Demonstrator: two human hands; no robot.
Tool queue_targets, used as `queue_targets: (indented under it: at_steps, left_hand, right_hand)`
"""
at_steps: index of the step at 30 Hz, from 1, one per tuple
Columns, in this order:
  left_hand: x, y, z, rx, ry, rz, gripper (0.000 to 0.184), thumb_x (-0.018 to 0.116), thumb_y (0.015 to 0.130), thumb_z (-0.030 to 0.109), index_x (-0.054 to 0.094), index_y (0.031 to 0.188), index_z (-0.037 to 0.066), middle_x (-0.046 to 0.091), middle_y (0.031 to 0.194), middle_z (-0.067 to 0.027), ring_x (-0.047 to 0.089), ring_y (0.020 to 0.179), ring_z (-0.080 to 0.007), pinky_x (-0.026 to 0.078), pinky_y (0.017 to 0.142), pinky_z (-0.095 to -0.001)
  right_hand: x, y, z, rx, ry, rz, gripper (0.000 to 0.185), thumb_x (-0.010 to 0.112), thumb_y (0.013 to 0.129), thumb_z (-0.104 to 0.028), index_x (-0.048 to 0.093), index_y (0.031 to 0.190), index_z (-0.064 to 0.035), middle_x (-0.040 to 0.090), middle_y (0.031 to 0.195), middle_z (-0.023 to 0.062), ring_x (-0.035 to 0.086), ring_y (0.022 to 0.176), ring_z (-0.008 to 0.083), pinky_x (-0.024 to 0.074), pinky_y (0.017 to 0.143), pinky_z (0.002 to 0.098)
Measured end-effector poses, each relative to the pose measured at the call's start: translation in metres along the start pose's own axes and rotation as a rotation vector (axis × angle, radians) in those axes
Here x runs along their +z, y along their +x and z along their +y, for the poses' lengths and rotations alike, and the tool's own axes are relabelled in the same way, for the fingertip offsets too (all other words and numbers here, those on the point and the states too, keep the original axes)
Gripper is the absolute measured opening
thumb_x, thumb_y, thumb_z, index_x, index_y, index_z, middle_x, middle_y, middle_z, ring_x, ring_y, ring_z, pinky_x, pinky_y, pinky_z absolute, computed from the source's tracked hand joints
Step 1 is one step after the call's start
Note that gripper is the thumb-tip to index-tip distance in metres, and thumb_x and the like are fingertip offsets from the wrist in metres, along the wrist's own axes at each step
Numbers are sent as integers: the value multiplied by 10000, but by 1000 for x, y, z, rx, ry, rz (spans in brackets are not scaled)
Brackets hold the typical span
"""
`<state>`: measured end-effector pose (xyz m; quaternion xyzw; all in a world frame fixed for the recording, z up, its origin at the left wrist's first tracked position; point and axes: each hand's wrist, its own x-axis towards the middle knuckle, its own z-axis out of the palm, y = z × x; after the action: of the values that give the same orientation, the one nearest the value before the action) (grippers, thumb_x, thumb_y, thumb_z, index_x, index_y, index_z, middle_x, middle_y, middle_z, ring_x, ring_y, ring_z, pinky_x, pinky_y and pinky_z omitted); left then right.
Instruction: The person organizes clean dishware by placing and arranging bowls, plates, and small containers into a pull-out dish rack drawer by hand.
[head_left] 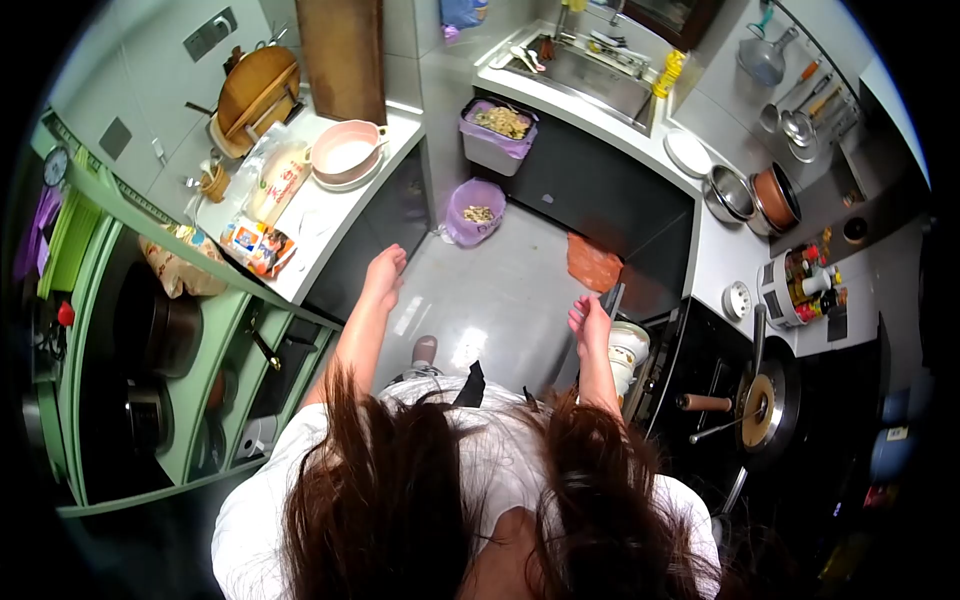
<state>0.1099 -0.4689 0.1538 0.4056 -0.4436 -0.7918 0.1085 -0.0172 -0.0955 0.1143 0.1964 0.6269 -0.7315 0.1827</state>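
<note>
My left hand [384,277] is held out over the grey floor, near the dark cabinet front under the left counter. Its fingers are loosely bent and nothing shows in them. My right hand [590,323] hangs beside a pulled-out drawer [616,300] on the right; its fingers are slightly apart, with nothing visible in them. White bowls or dishes [626,350] stand in that drawer, partly hidden by my right forearm. An orange-red mat or sheet [594,263] lies on the floor beyond the right hand.
A wok [772,425] with a ladle sits on the stove to the right. Ahead are a sink [600,85], a hanging waste bin [495,150] and a purple waste bag [474,232] on the floor. Pink bowls [346,150] stand on the left counter, above green shelving [215,385].
</note>
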Motion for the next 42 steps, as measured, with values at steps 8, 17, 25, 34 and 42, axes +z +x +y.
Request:
queue_targets:
  at_steps: [8,17,25,34,42]
  left_hand:
    - [-62,35,29,8,-95,69,449,511,846,225,437,1259,65,502,1223,-78,402,1200,-229,146,1036,-460]
    - [-111,132,80,-63,-92,-21,420,503,854,227,433,1227,47,523,1185,-76,404,1193,-237,172,1014,-445]
    - [7,162,45,-234,222,-308,399,521,837,199,461,1203,51,532,1148,-81,449,1143,-214,241,999,-444]
    - [154,22,-164,-613,718,-735,53,530,793,175,558,767,138,487,705,29,390,596,-79,243,481,-248]
    - [169,-57,-342,-781,998,-829,173,492,794,180,480,626,138,434,580,-1,311,498,-117,201,447,-285]
  right_hand:
    - [93,3,0,29,-89,-150,343,496,876,-348,539,1057,-60,582,1014,61,571,829,176,464,693,303]
    - [146,38,69,241,7,61,405,516,857,-333,480,1141,-47,556,1039,83,542,814,194,465,678,320]
    - [75,-12,119,230,216,508,326,533,850,-290,522,1064,-44,566,978,67,543,811,198,461,655,319]
    - [-73,-126,257,312,834,996,247,549,834,-275,498,960,-68,549,974,83,510,946,264,406,778,402]
    - [-152,-190,372,638,1294,995,295,476,840,-155,421,1045,49,478,1075,197,509,975,319,429,849,438]
